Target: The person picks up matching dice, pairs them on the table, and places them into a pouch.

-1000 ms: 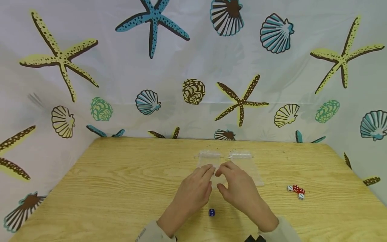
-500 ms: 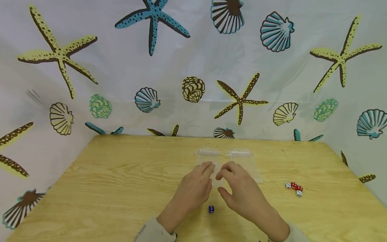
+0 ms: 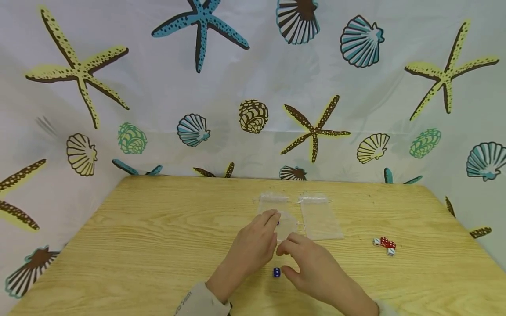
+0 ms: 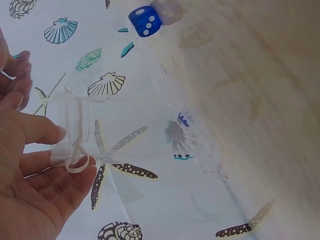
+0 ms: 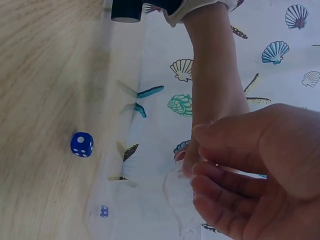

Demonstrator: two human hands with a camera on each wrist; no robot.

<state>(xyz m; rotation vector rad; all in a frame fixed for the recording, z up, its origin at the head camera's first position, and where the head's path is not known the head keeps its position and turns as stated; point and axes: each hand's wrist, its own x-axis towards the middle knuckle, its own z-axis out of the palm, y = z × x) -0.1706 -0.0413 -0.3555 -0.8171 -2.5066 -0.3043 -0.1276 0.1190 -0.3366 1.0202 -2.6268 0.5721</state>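
Observation:
My left hand [image 3: 253,243] pinches a sheer drawstring bag [image 4: 125,117] near its ribboned mouth, between thumb and fingers. Inside the bag's far end a small blue die [image 4: 184,118] shows through the mesh. A second blue die [image 3: 276,272] with white pips lies on the table, just below the two hands. Beside it hovers my right hand [image 3: 314,270], thumb and fingers loosely bent with a gap between them. Nothing is in that hand in the right wrist view, where the loose die [image 5: 81,144] is off to the left.
Two more sheer bags lie flat beyond the hands, one at the left [image 3: 273,204] and one at the right [image 3: 322,219]. Red and white dice [image 3: 384,242] sit clustered on the wooden table [image 3: 158,237] at the right. A patterned cloth [image 3: 221,96] rises behind and at both sides.
My right hand has drawn back from the bag's mouth, coming nearer to me and beside the loose blue die. The left hand keeps its hold on the bag, almost unmoved.

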